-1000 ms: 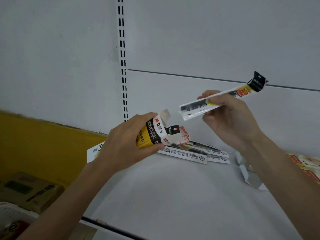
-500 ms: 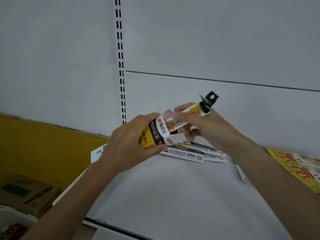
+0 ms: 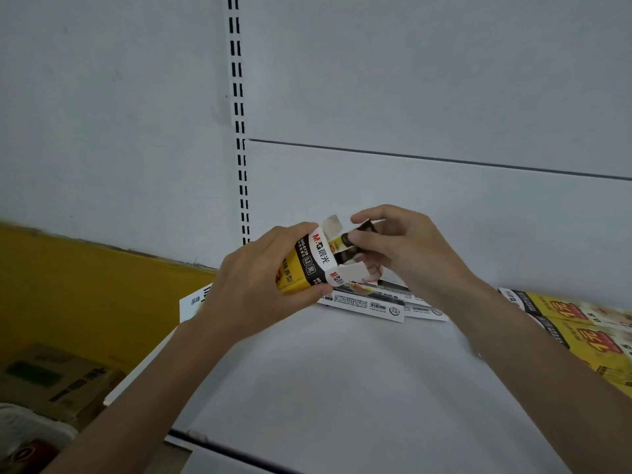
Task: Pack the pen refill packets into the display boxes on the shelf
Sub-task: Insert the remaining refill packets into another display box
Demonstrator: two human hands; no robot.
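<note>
Cardboard clutter sits lowest and nearest you at the left, a brown carton [image 3: 58,378] too dim to read. Above it your left hand [image 3: 260,285] is wrapped around the yellow display box [image 3: 301,268], held off the white shelf [image 3: 342,388] with its open end turned right. Your right hand [image 3: 403,248] pinches the black-topped end of a refill packet [image 3: 345,239] whose other end is already inside the mouth. Push at a slant and you will likely buckle the packet or snag it on the loose flaps [image 3: 331,225]; squeeze harder with the left and the mouth may narrow. How deep the packet sits, and how full the box is, you cannot tell. Behind your hands, loose packets [image 3: 372,304] lie flat on the shelf, partly covered. More yellow boxes [image 3: 581,319] run off the right edge
</note>
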